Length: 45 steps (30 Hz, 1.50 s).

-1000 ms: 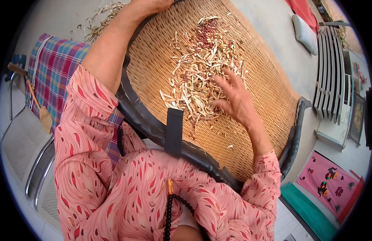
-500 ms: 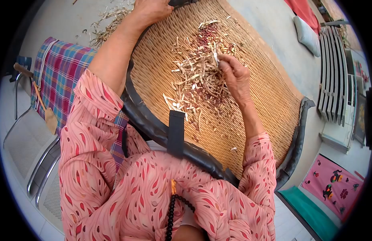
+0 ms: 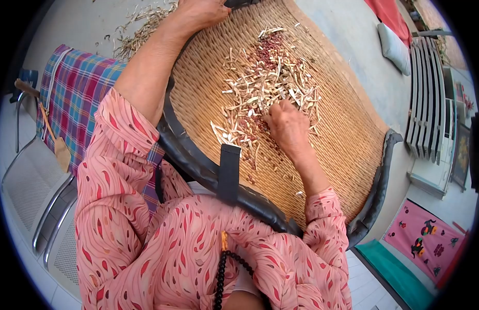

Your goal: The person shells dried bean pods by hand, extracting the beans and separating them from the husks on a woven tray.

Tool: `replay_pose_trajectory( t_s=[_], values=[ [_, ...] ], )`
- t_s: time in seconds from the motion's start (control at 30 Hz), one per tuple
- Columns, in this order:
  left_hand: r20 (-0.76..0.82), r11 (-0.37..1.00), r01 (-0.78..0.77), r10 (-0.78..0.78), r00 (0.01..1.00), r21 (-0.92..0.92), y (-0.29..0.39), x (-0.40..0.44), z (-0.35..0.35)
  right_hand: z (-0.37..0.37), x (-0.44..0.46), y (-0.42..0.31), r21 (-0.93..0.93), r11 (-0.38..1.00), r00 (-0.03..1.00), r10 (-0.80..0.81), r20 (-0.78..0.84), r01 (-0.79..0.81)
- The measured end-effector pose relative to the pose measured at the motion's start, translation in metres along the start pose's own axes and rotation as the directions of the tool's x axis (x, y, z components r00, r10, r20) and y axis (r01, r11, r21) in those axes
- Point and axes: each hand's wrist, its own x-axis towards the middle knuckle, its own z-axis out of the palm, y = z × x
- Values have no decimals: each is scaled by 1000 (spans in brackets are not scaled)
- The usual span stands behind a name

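A large woven tray [image 3: 348, 134] with a black rim leans against my body. Dry pale pods [image 3: 260, 85] lie on it with dark red beans [image 3: 269, 47] among and above them. My left hand [image 3: 206, 11] is closed round the tray's rim at the top left. Over the middle of the pile, my right hand [image 3: 288, 121] has its fingers curled down into the pods. Its fingertips are hidden, so what they hold cannot be made out.
More dry pods [image 3: 141, 31] lie on the floor at the upper left. Metal chairs [image 3: 35, 175] stand at left, one with a checked cloth [image 3: 79, 88] and a wooden spatula [image 3: 62, 152]. At right are a cushion [image 3: 394, 46] and stacked grey slats [image 3: 425, 98].
My right hand first closed on pods further up, then moved down and left into the pile. The pods have shifted and spread, with more red beans showing. My left hand stays on the rim.
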Motion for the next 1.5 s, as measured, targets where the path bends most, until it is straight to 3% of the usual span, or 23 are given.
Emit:
replay_pose_trajectory(
  t_s=[0.07,0.13,0.23,0.3,0.37,0.47,0.53,0.7,0.8,1.0,1.1,1.2,1.3,1.5],
  values=[
    [13,1000,11,-11,1000,-3,2,2,-2,10,-1,-6,-13,1000,999,21,-48,-22],
    [48,1000,17,-16,999,-17,7,9,-4,9,-1,-2,187,981,998,65,-27,-59],
    [-294,996,-73,83,952,45,33,5,-3,-11,4,4,555,797,970,228,87,-237],
    [-86,962,-110,91,992,-252,41,7,-10,-27,9,8,713,616,934,320,160,-334],
    [172,839,-66,186,967,-540,49,6,-16,-34,13,10,807,501,917,381,120,-313],
    [525,695,181,319,789,-696,68,-5,-8,-42,19,8,920,293,876,472,99,-261],
    [612,600,329,357,705,-729,84,-12,-5,-57,25,3,958,160,847,517,122,-236],
    [557,454,382,360,748,-805,101,-16,6,-67,31,-4,959,194,874,478,90,-205],
    [520,386,377,393,759,-842,100,-16,8,-63,32,-3,990,51,877,471,94,-133],
    [536,411,404,283,796,-817,105,-20,9,-74,36,-13,987,77,866,492,87,-143],
    [484,409,343,317,815,-846,105,-22,12,-55,35,-6,949,273,885,466,12,-157],
    [449,576,209,314,836,-791,107,-22,14,-56,35,-9,947,269,877,479,25,-174],
    [403,688,104,288,869,-718,108,-24,11,-61,35,-8,972,116,883,450,132,-204],
    [315,745,-18,304,899,-666,106,-24,24,-56,36,-6,974,6,858,475,198,-228]
  ],
)
